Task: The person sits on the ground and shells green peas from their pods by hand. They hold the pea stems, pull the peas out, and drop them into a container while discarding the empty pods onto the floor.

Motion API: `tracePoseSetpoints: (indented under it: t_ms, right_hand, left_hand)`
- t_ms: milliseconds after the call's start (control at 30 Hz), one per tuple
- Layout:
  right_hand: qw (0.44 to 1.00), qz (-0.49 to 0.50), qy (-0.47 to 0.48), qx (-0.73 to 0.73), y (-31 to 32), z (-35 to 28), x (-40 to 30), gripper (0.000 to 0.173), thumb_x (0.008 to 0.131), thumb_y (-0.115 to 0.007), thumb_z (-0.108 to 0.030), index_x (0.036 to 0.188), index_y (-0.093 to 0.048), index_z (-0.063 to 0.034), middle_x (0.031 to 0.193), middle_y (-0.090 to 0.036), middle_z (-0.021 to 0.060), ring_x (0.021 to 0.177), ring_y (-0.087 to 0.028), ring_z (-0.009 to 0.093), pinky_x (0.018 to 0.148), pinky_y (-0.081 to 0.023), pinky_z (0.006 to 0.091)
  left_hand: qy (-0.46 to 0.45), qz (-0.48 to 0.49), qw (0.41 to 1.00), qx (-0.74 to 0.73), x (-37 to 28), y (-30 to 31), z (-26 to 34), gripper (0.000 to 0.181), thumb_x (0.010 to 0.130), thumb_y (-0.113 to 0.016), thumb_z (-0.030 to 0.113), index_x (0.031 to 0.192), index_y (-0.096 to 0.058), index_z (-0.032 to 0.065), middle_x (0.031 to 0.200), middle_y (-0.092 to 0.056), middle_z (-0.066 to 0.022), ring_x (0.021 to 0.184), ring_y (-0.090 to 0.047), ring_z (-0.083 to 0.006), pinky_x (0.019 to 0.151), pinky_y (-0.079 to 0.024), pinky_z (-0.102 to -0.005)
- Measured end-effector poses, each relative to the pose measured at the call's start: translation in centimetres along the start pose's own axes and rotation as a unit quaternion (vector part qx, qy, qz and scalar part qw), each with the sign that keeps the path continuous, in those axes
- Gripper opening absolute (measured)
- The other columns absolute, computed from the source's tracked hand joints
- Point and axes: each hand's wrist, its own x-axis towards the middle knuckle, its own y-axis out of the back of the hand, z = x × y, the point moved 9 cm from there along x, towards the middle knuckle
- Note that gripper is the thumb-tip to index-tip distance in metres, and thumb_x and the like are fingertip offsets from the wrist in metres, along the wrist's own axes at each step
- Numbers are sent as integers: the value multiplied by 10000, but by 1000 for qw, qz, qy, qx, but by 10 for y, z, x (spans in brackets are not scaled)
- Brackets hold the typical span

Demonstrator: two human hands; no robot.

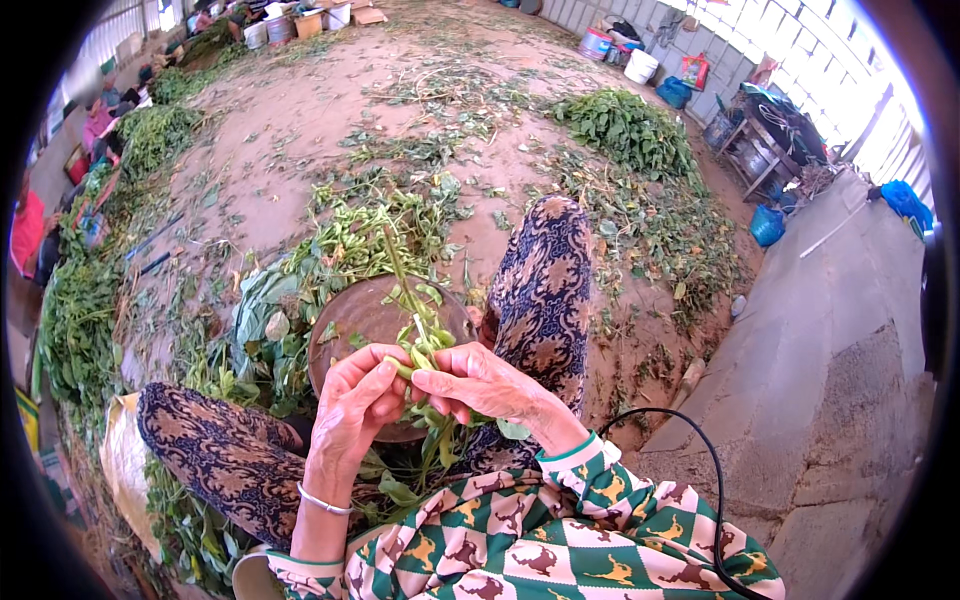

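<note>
Both hands meet in front of me around a leafy bean stalk (pixel 409 300) with green pods. My left hand (pixel 367 390), with a bangle on its wrist, pinches a green pod (pixel 400 367) between thumb and forefinger. From the other side, my right hand (pixel 476 379) has its thumb and fingers closed on the pods and stem. Beneath the hands is a round, brownish lid or basin (pixel 360 311), partly hidden by them. A heap of picked-looking green pods (pixel 367 240) lies just beyond it. Leafy stems hang down below my hands towards my lap.
Pulled bean plants (pixel 630 131) are piled at the upper right, with scattered leaves (pixel 645 225) nearer. More greenery (pixel 79 330) lines the left, where other people sit. A concrete ledge (pixel 847 375) runs along the right; a black cable (pixel 712 457) curves beside my right arm. Buckets (pixel 641 66) stand farther off.
</note>
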Motion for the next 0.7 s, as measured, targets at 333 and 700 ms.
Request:
tracePoseSetpoints:
  t_ms: [333,700]
  right_hand:
    - [999,28,30,1,-1,5,2,354,921,-516,-364,795,-594,-42,576,-518,-23,455,-464,49,416,-356,193]
    - [995,66,58,-51,7,12,5,356,927,-509,-337,763,-569,-28,574,-511,-9,461,-473,70,415,-368,227]
  left_hand:
    - [16,11,999,-32,0,11,-7,221,874,-568,104,1021,-583,-60,752,-564,-33,493,-391,-23,436,-318,-151]
    - [-69,56,995,46,3,9,-3,124,869,-531,68,938,-581,-21,695,-547,-8,475,-345,-4,412,-268,-148]
